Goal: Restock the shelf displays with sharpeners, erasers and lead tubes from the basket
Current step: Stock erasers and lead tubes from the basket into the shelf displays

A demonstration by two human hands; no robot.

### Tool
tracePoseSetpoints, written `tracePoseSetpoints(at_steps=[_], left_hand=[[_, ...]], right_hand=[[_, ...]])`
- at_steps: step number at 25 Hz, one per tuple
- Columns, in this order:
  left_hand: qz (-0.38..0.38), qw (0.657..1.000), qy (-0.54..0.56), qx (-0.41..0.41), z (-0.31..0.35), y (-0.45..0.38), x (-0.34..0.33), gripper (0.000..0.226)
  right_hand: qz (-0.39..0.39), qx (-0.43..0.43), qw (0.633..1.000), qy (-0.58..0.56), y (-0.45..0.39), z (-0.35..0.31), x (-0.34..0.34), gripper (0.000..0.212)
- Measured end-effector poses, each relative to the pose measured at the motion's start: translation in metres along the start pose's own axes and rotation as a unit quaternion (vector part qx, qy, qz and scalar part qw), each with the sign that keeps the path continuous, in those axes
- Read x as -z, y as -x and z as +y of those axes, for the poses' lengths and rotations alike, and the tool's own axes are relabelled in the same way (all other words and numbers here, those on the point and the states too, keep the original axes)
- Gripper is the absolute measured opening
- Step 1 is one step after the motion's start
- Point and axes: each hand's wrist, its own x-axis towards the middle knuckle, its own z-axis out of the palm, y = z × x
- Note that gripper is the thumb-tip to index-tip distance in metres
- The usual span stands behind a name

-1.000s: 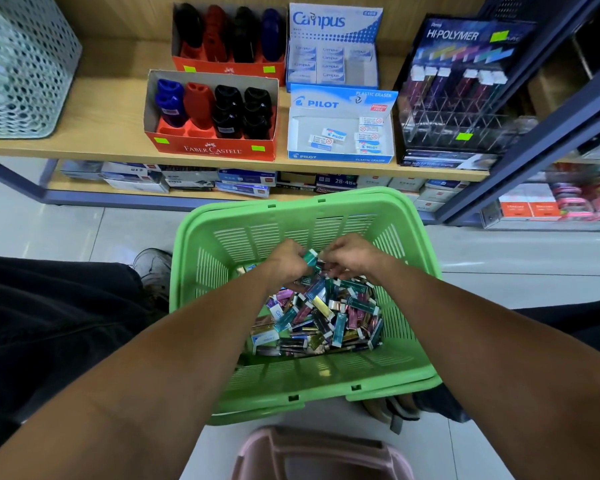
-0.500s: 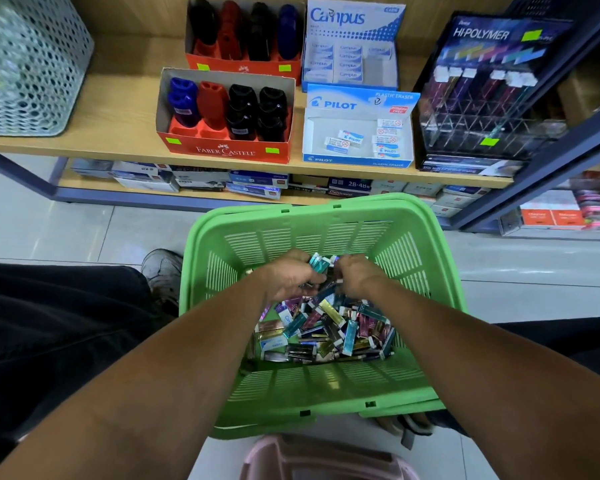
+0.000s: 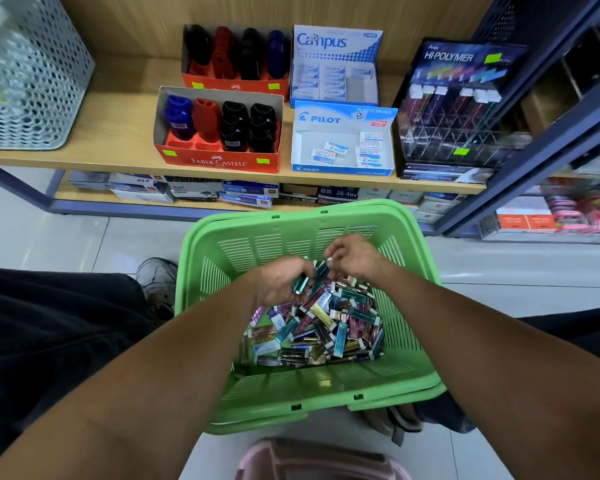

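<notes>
A green basket (image 3: 409, 233) stands on the pale tiled floor (image 3: 66, 240), in front of a low wooden shelf (image 3: 118, 147). A heap of lead tubes (image 3: 326, 327) lies in the basket. The left hand (image 3: 278, 282) grips a bundle of teal tubes (image 3: 300, 284); the right hand (image 3: 352, 254) pinches one tube end just beside it. On the shelf, from left to right: a perforated metal bin (image 3: 32, 84), two red sharpener boxes (image 3: 219, 161), one behind the other, two eraser boxes (image 3: 343, 168), and a clear lead tube rack (image 3: 461, 133) beneath a dark header card. Boxed stock (image 3: 250, 195) fills the lower tier. A dark blue upright (image 3: 534, 161) borders the shelf on the right
</notes>
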Motion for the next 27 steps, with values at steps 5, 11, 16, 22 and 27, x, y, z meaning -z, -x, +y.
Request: tracePoseSetpoints(at_steps=[5, 11, 16, 22, 27], left_hand=[[0.031, 0.998, 0.054, -0.019, 0.0, -0.003, 0.007, 0.031], [-0.044, 0.99, 0.13, -0.012, 0.001, 0.002, 0.007, 0.021], [0.007, 0.999, 0.046, 0.019, 0.002, -0.005, -0.009, 0.034], [0.024, 0.999, 0.005, 0.023, -0.002, -0.008, -0.02, 0.05], [0.037, 0.999, -0.007, 0.01, -0.003, -0.012, -0.017, 0.034]], right_hand=[[-0.022, 0.027, 0.995, -0.094, 0.006, -0.005, 0.002, 0.017], [-0.037, 0.04, 0.989, -0.134, 0.0, 0.0, -0.003, 0.018], [0.045, -0.023, 0.97, 0.239, -0.011, 0.028, -0.008, 0.026], [-0.042, 0.0, 0.804, 0.593, 0.008, 0.048, -0.025, 0.052], [-0.007, 0.006, 0.852, 0.523, -0.005, 0.039, -0.018, 0.049]])
